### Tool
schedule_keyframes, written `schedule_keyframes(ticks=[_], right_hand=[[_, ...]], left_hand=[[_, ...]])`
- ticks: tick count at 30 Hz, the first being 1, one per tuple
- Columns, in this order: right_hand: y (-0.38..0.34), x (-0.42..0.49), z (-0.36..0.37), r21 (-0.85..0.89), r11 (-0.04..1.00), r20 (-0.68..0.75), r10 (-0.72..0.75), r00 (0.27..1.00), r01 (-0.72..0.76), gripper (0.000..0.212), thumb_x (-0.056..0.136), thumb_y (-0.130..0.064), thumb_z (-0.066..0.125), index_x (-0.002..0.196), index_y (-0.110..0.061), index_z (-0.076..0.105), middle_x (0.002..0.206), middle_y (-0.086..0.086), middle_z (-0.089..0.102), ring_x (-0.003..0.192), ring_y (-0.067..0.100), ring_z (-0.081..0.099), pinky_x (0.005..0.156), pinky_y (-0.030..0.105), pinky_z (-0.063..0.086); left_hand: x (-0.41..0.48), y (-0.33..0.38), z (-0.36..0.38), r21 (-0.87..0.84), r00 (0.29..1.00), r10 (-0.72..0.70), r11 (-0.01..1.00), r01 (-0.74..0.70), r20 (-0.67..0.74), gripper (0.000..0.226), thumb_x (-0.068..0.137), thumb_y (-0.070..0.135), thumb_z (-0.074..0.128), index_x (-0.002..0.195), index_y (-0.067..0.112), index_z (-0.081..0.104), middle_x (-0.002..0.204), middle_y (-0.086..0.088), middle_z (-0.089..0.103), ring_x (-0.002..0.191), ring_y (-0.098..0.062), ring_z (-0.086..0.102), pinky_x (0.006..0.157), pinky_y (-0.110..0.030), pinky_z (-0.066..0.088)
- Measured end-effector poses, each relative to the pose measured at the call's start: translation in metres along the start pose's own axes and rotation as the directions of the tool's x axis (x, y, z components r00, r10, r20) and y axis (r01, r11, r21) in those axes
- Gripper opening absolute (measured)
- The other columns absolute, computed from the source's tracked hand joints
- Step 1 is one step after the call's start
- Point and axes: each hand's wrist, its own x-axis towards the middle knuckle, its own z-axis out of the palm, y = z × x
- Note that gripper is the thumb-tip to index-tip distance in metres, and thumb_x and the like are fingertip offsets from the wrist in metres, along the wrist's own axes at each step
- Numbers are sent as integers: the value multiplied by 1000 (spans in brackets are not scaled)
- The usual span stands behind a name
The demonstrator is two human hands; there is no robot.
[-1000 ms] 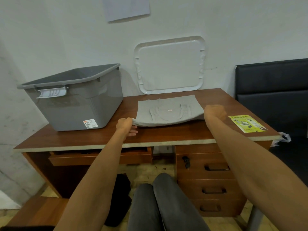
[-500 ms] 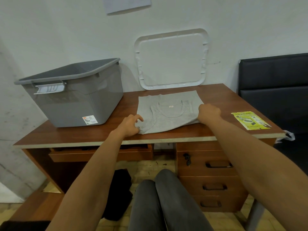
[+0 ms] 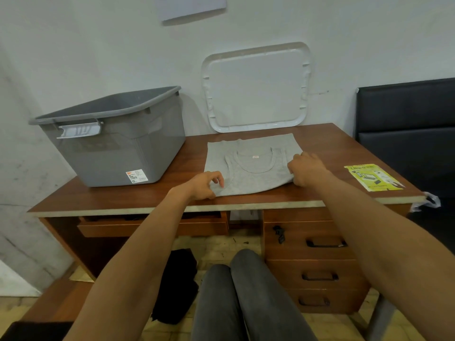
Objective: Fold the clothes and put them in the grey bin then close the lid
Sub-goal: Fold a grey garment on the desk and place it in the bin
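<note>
A soft grey knit vest (image 3: 253, 168) is laid folded over on the smooth brown wooden bench (image 3: 123, 195), its near corners pinched by the left hand (image 3: 204, 184) and the right hand (image 3: 306, 168), so the folding is judged partly done. The rigid grey plastic bin (image 3: 115, 148) is set open at the left, its inside mostly hidden. Its pale, round-cornered lid (image 3: 256, 87) is propped against the far wall, not yet fitted.
</note>
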Motion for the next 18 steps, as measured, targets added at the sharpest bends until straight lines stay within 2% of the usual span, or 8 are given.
schedule_keyframes(ticks=[3,6,10,11,14,18], right_hand=[[2,-2,-2,17,1000,0,-20,1000,20,18,96,-19,57,114,-17,58,115,7,60,109,26,56,97,37,42],[8,-3,-6,135,991,40,-12,999,6,11,99,-19,58,106,-18,50,108,7,56,94,24,55,80,33,42],[16,-1,-9,298,953,34,48,998,-56,13,99,-15,58,103,-20,46,106,8,53,91,25,54,75,36,46],[17,0,-10,321,944,18,69,997,-71,14,98,-15,58,104,-20,47,107,9,54,92,25,54,75,37,47],[20,6,-13,341,933,-32,132,991,-114,12,97,-15,59,107,-18,53,111,10,58,96,28,57,80,40,52],[22,19,-12,382,905,-90,236,968,-186,16,98,-8,54,111,-15,59,118,13,62,98,31,58,80,39,48]], left_hand=[[4,-1,2,104,998,22,994,-16,-54,11,91,26,76,96,33,70,129,4,54,121,-21,51,103,-40,47],[3,-5,1,91,1000,-1,996,3,-22,16,89,40,77,100,34,68,128,6,54,117,-17,49,103,-40,44],[7,-4,1,166,992,36,986,-16,-117,2,97,26,70,97,27,71,122,2,61,109,-15,55,96,-33,48],[9,-3,0,159,990,37,987,-14,-139,5,99,23,67,96,25,70,118,0,62,106,-16,57,93,-33,49],[15,2,-1,26,973,-24,999,31,-228,10,104,18,51,99,18,59,105,-5,62,96,-26,60,85,-42,53],[28,7,-9,-143,924,-127,986,80,-361,12,107,17,40,98,19,49,102,-10,60,87,-23,55,79,-42,52]])
